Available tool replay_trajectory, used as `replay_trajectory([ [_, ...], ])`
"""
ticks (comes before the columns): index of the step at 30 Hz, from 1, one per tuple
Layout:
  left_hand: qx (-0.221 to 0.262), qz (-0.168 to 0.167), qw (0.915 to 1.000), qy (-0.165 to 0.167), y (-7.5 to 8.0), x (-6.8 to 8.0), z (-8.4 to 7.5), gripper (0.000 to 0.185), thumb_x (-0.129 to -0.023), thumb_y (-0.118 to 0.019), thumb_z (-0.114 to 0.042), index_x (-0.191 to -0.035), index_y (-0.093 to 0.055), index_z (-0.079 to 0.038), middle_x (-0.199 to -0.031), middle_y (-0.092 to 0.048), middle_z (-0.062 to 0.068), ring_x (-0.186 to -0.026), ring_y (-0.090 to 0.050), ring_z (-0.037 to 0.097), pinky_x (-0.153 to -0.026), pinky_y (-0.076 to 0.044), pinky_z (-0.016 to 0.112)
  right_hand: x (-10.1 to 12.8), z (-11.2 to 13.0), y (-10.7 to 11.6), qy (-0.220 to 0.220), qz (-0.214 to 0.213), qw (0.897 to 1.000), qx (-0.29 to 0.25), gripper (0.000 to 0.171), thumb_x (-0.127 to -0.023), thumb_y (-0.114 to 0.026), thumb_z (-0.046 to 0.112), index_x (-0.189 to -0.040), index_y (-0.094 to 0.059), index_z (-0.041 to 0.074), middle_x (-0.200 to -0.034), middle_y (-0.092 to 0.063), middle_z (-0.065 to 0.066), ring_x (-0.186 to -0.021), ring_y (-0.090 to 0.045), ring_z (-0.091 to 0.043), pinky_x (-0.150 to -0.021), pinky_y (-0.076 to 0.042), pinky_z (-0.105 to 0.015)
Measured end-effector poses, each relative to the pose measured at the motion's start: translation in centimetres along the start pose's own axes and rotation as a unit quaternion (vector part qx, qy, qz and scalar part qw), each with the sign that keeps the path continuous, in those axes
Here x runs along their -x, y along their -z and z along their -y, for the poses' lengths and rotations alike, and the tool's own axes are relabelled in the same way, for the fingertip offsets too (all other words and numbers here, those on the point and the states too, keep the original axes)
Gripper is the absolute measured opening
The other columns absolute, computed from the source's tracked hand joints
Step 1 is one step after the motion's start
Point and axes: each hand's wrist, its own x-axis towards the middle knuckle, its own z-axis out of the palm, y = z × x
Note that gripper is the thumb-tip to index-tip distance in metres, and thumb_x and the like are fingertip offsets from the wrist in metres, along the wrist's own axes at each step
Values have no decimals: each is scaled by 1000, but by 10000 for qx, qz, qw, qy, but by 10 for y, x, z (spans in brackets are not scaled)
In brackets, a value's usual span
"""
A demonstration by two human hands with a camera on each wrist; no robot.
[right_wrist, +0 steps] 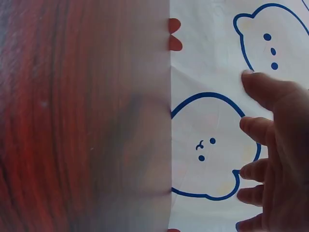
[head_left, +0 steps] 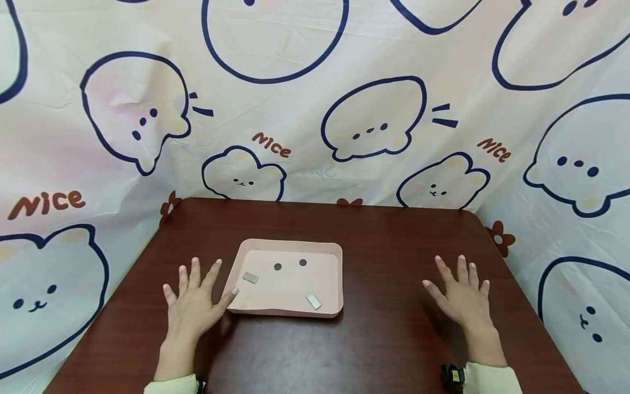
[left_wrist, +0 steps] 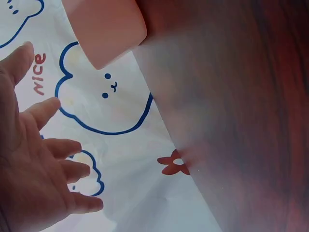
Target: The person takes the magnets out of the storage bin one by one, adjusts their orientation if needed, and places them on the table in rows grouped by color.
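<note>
Head view: both hands, left (head_left: pixel 194 306) and right (head_left: pixel 462 298), lie flat, fingers spread, flanking the pink tray (head_left: pixel 290 313).

Left hand (head_left: pixel 194 306) flat, palm down, fingers spread; right hand (head_left: pixel 462 298) likewise, well apart, both holding nothing

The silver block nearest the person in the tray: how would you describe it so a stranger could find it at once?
On the dark wooden table a pink tray sits between the two hands. Inside lie two dark round discs at the back and two silver rectangular blocks. The block meant lies in the near right corner, turned at a slant, while the other block lies by the left wall.
</note>
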Motion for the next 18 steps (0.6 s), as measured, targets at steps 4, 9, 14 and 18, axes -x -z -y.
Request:
replay_trajectory([
  [4, -64, -60, 10000, 8, 3, 0, 0, 65, -84, -63, -40, -138, -42, -11, -138, -31, 33, -120, -34, 52, -88, -22, 68, 0, 3, 7, 65, 209, 9997, 63, 64, -89, -58, 43, -138, -42, 5, -131, -37, -36, -110, -42, -53, -77, -37, -64],
  [9, -148, 17, 9999, -1, 8, 0, 0, 52, -80, -65, -26, -128, -54, -6, -123, -47, 32, -96, -53, 50, -72, -38, 60, -1, 5, 16, -59, 726, 9972, -177, 54, -87, -64, 33, -127, -54, -2, -113, -55, -30, -85, -58, -41, -56, -45, -46],
  [14, 19, 146, 9998, 97, 13, 1, 1, 54, -81, -66, -28, -128, -53, -6, -124, -47, 32, -101, -52, 49, -71, -39, 60, -3, 9, 19, -15, 824, 9963, -262, 56, -87, -64, 35, -128, -53, -2, -115, -54, -31, -88, -57, -41, -58, -46, -46],
  [18, 477, 329, 9982, 149, 18, 3, 1, 58, -83, -67, -32, -132, -50, -8, -127, -44, 31, -109, -47, 49, -77, -39, 61, -1, 15, 23, -23, 900, 9945, -535, 58, -87, -63, 38, -129, -52, -1, -119, -53, -31, -101, -52, -46, -71, -44, -56],
])
